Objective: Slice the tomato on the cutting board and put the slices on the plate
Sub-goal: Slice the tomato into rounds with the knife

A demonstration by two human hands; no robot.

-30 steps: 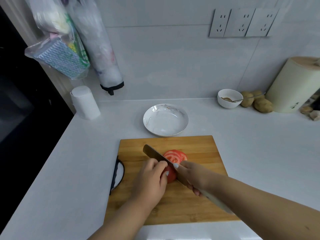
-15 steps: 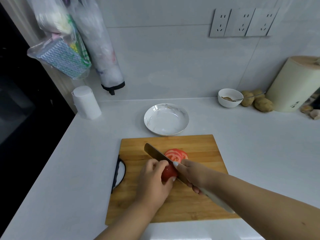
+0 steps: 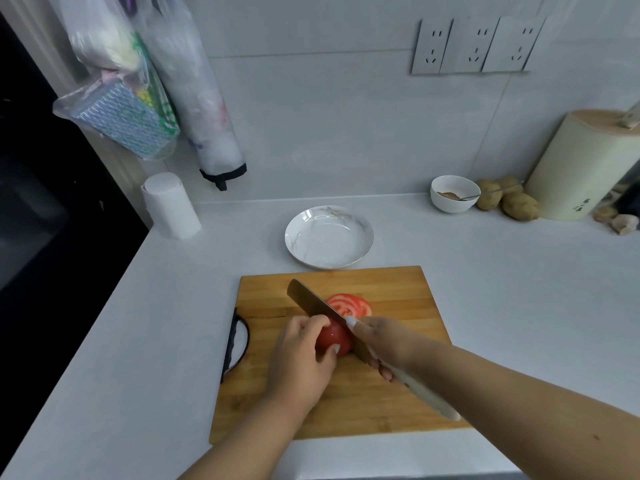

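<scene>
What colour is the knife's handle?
The knife handle is off-white or cream, seen in the head view, gripped by the right hand.

The tomato (image 3: 333, 337), red and glossy, sits partly cut near the middle of the wooden board (image 3: 381, 403), gripped by the left hand (image 3: 304, 358). Just beyond it on the board lie the slices (image 3: 349, 304), flat and overlapping, pale-veined faces up. The knife (image 3: 318, 306) runs slantwise between tomato and slices, blade against the tomato's cut side, its pale handle in the right hand (image 3: 384, 344). The plate (image 3: 329, 237), white and shallow, stands just past the board's far edge.
</scene>
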